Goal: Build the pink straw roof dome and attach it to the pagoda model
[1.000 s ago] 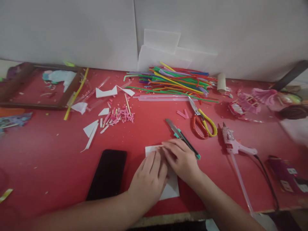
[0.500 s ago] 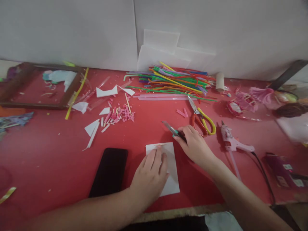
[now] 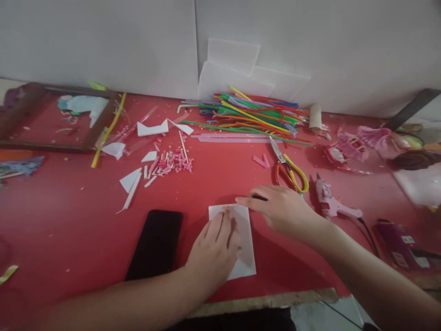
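Two hands at one white card, cutting not yet begun

Several white offcuts (image 3: 130, 180) and pink snippets (image 3: 172, 163) lay strewn at the left of the red worktop (image 3: 69, 230), so some trimming looked done. Beside a black phone (image 3: 156, 243), the left hand (image 3: 215, 253) pressed flat, fingers spread, on the white card (image 3: 246, 257) near the front edge. The right hand (image 3: 282, 209) was closed around a knife (image 3: 258, 198) at the card's top corner; that sheet looked uncut. Scissors (image 3: 289, 170) and glue gun (image 3: 330, 204) lay idle rightward.

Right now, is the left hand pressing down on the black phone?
No: the left hand lies flat on the white card, while the black phone sits untouched beside it.
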